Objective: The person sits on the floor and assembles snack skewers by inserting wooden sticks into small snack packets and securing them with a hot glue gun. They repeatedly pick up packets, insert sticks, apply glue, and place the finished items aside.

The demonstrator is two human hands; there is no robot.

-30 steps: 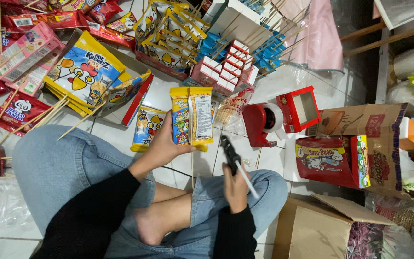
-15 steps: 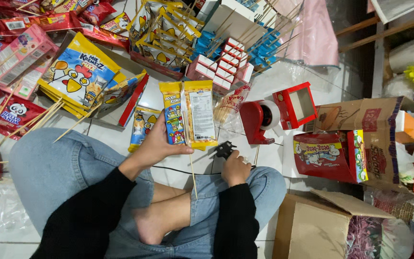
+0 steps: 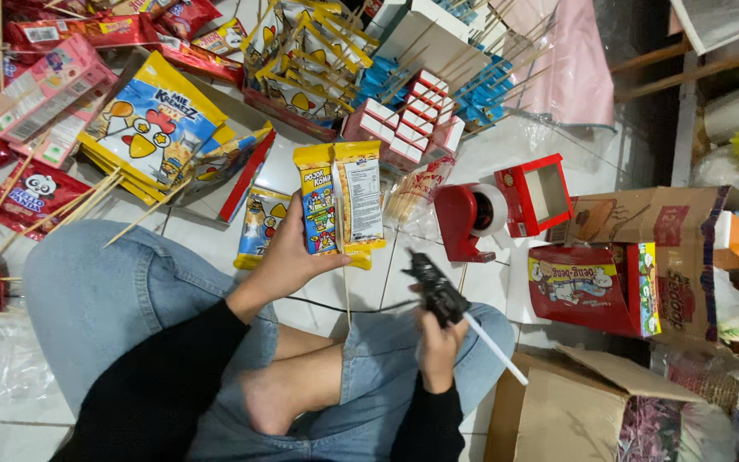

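Left hand [image 3: 288,257]: fingers grasp two yellow snack packets [image 3: 341,201], raised above the knees.
Right hand [image 3: 440,342]: clenched around a black glue gun [image 3: 436,289].
Around: red tape dispenser [image 3: 470,218] just beside; cardboard boxes [image 3: 643,248] crowd the right edge.
Open room: bare white floor tiles [image 3: 318,291] between the hands.

Person sits cross-legged on the white tile floor [image 3: 318,295], jeans, black sleeves. Left hand [image 3: 288,257] grips two yellow snack packets [image 3: 341,198] held upright side by side, thin wooden skewer [image 3: 346,299] hanging below them. Right hand [image 3: 440,342] closed around a black glue gun [image 3: 434,289], nozzle aimed toward the packets but apart from them, white glue stick [image 3: 496,349] sticking out the back. Red tape dispenser [image 3: 470,218] just beyond the gun. Open red box [image 3: 534,195] beside it. Yellow chicken-print snack bags [image 3: 151,128] stacked at far left. Cardboard box [image 3: 549,411] by the right knee.
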